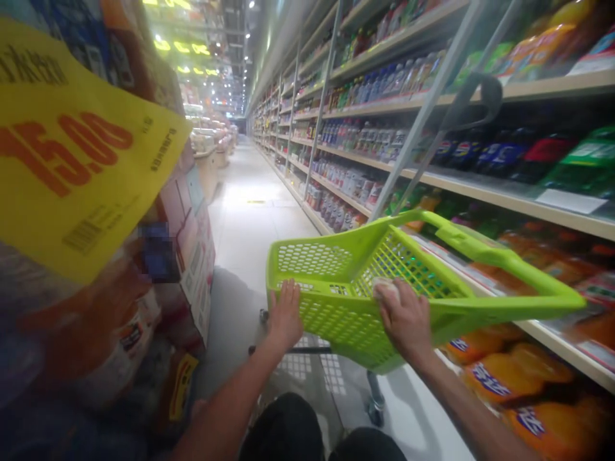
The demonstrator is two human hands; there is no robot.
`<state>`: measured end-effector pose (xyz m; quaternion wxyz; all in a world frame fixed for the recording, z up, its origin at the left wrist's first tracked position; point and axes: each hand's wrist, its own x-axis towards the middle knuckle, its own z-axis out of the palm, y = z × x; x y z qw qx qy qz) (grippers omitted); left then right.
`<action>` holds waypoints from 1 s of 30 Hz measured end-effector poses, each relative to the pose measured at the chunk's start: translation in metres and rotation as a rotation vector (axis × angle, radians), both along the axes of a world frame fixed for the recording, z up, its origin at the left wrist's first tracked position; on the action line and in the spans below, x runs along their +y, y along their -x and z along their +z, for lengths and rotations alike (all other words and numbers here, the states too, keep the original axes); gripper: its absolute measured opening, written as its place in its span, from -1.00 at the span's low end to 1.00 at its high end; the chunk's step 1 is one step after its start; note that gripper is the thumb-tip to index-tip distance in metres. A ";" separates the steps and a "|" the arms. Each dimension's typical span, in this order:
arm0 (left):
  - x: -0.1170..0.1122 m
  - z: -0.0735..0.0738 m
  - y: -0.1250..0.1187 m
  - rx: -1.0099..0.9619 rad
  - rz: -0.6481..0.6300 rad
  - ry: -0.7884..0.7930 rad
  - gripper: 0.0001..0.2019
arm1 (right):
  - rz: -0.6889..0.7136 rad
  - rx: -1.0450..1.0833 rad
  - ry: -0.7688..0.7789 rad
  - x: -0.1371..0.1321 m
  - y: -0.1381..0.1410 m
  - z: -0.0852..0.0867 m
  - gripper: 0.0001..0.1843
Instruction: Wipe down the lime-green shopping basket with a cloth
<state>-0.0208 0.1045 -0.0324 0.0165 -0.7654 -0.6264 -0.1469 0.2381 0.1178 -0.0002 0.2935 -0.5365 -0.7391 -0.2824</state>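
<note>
A bright green plastic shopping cart [355, 320] with perforated walls stands before me, turned sideways with its handle to the right. My left hand [287, 314] is on the near rim by the cart's left end, its fingers laid over the edge. Farther right along the same rim is my right hand [406, 317], closed on a crumpled whitish cloth or tissue [385, 289] pressed against the rim. The cloth is partly covered by my fingers. Through the mesh, the basket floor shows nothing lying on it.
Shelves of bottled drinks [509, 153] line the right side, with orange soda bottles [490, 378] low down. On the left, a yellow price sign [81, 147] hangs close over stacked boxes [192, 275]. The tiled aisle [250, 192] runs away ahead. My dark-clad knees [283, 429] are below.
</note>
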 end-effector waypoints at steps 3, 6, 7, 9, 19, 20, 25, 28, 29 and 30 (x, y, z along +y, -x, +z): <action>-0.001 0.005 -0.003 -0.001 0.014 0.017 -0.22 | 0.159 -0.009 0.038 0.001 0.041 -0.009 -0.72; -0.003 0.009 -0.003 0.034 0.005 0.039 -0.25 | 0.308 0.033 0.079 0.006 0.075 -0.018 -0.71; -0.003 0.010 -0.002 0.047 -0.002 0.043 -0.26 | 0.342 0.067 0.094 0.008 0.080 -0.019 -0.69; -0.004 0.011 0.000 0.069 -0.014 0.041 -0.27 | 0.387 0.167 0.117 0.011 0.077 -0.018 -0.67; -0.004 0.003 -0.001 0.048 0.006 0.018 -0.23 | 0.305 0.765 0.256 0.014 0.067 0.010 -0.60; -0.004 0.003 0.000 0.050 -0.003 0.015 -0.23 | 0.312 0.672 0.273 0.014 0.069 0.009 -0.61; -0.009 0.005 0.004 0.065 -0.045 -0.005 -0.27 | 0.058 0.139 0.175 0.004 0.064 0.005 -0.70; -0.010 0.007 0.003 0.062 -0.042 0.004 -0.29 | 0.098 -0.045 0.116 -0.002 0.051 0.001 -0.66; -0.009 0.007 0.002 0.057 -0.038 0.007 -0.30 | 0.162 -0.096 0.118 -0.002 0.046 0.000 -0.63; -0.009 0.007 0.002 0.054 -0.033 0.009 -0.31 | 0.219 -0.137 0.128 -0.001 0.039 -0.002 -0.60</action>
